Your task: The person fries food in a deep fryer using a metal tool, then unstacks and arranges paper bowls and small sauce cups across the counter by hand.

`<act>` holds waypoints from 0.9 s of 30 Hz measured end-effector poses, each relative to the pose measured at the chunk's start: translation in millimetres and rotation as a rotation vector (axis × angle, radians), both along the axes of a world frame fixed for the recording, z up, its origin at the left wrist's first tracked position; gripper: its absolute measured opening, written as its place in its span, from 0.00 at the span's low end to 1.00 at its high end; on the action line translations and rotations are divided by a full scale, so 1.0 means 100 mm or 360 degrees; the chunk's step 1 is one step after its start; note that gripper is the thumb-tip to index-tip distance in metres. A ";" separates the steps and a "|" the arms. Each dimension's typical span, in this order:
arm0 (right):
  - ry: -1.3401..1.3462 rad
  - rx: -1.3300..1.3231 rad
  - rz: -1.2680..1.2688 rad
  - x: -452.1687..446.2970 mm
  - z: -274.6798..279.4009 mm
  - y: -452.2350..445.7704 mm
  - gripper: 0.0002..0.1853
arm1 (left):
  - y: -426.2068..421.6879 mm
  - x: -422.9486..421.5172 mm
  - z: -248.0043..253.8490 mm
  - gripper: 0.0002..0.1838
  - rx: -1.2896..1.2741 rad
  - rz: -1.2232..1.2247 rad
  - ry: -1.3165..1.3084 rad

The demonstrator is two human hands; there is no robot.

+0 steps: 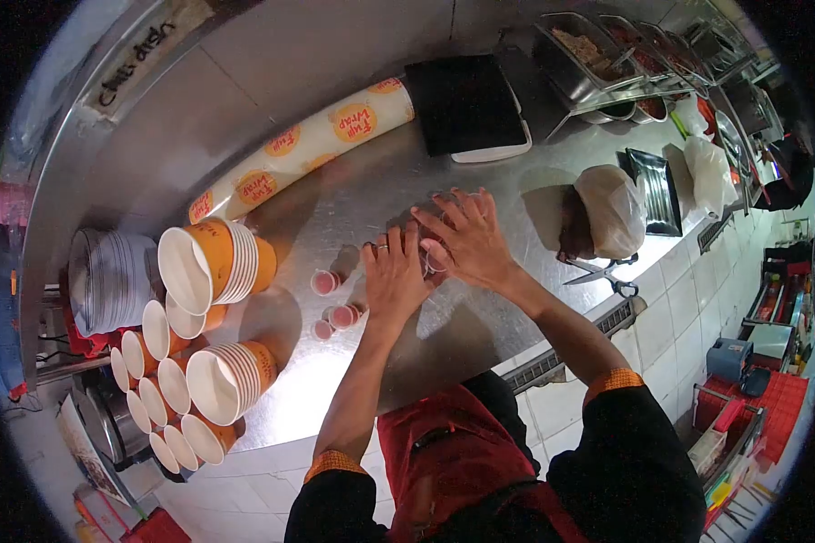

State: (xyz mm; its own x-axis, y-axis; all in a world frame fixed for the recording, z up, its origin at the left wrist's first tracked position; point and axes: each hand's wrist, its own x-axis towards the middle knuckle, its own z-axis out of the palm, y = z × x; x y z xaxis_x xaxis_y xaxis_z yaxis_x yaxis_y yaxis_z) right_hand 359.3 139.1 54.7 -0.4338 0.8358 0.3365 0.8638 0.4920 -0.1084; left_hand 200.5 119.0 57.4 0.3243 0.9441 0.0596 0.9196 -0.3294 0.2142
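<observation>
Several small clear sauce cups with red contents stand on the steel counter [426, 353]. A group of them, partly hidden, lies between and under my two hands; one sauce cup [435, 261] shows beside my right thumb. My left hand [395, 279], with a ring on one finger, rests against the near side of this group, fingers stretched out. Over the far side spreads my right hand [466, 233], fingers apart and touching the cups. To the left of my left hand stand a loose sauce cup [324, 282], another sauce cup [342, 316] and a smaller-looking sauce cup [322, 329].
Stacked orange paper cups [213, 262] and black-grey lids or bowls [113, 281] fill the left end. Along the wall lies a printed wrap roll [308, 145] beside a black board [465, 104]. Rightward are a plastic-wrapped bundle [609, 211], scissors [602, 273], a black tray [654, 192] and food pans [589, 59].
</observation>
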 end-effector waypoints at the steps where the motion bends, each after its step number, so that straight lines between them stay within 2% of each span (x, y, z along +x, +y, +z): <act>1: 0.0007 -0.0003 0.0004 0.02 -0.01 0.01 0.23 | 0.00 0.01 -0.01 0.51 -0.0003 0.0004 0.0007; 3: 0.0010 -0.0008 0.0021 0.04 -0.02 0.02 0.24 | 0.00 0.01 -0.03 0.49 0.0196 -0.0010 -0.0057; 7: 0.0025 -0.0026 0.0030 0.02 -0.03 0.02 0.24 | -0.01 -0.04 0.01 0.50 0.0182 -0.0022 -0.0056; 9: 0.0019 0.0066 0.0047 0.03 -0.06 0.02 0.26 | 0.00 -0.03 0.03 0.59 -0.0124 -0.0033 -0.0157; 13: 0.0093 0.0070 -0.0005 -0.01 0.27 -0.05 0.24 | -0.05 -0.15 0.17 0.64 0.0112 -0.0030 -0.0296; 15: 0.0561 -0.0181 -0.0001 -0.03 0.42 -0.09 0.22 | -0.14 -0.31 0.39 0.61 0.0117 -0.0135 -0.0502; 16: 0.0558 -0.0191 0.0018 -0.10 0.47 -0.18 0.22 | -0.23 -0.49 0.41 0.61 0.0114 -0.0113 -0.0503; 18: 0.0727 -0.0509 0.0257 -0.30 0.57 -0.46 0.20 | -0.54 -1.00 0.49 0.45 0.0080 -0.0059 -0.1338; 20: 0.0485 -0.0319 0.0625 -0.72 0.62 -0.71 0.21 | -0.92 -1.33 0.28 0.42 0.0173 0.0405 -0.1027; 22: 0.0167 -0.0267 0.0439 -1.19 0.59 -0.90 0.22 | -1.06 -1.43 0.16 0.41 0.0024 0.0535 -0.0864; 24: 0.0170 -0.0247 0.0356 -1.47 0.37 -0.90 0.22 | -1.08 -1.47 0.00 0.39 0.0000 0.0550 -0.0923; 26: 0.0169 -0.0243 0.0250 -1.62 0.17 -0.93 0.22 | -1.10 -1.54 -0.14 0.37 -0.0050 0.0397 -0.0766; 27: 0.0123 -0.0344 0.0197 -1.66 0.10 -0.94 0.23 | -1.08 -1.49 -0.07 0.32 -0.0045 0.0466 -0.0947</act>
State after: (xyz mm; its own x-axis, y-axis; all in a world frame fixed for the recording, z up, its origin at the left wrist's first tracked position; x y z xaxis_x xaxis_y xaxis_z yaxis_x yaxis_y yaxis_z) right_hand 192.9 44.9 65.0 -0.5171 0.8341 0.1921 0.7837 0.5516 -0.2856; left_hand 51.5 11.4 50.6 -0.0267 0.9921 0.1229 0.6924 -0.0703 0.7181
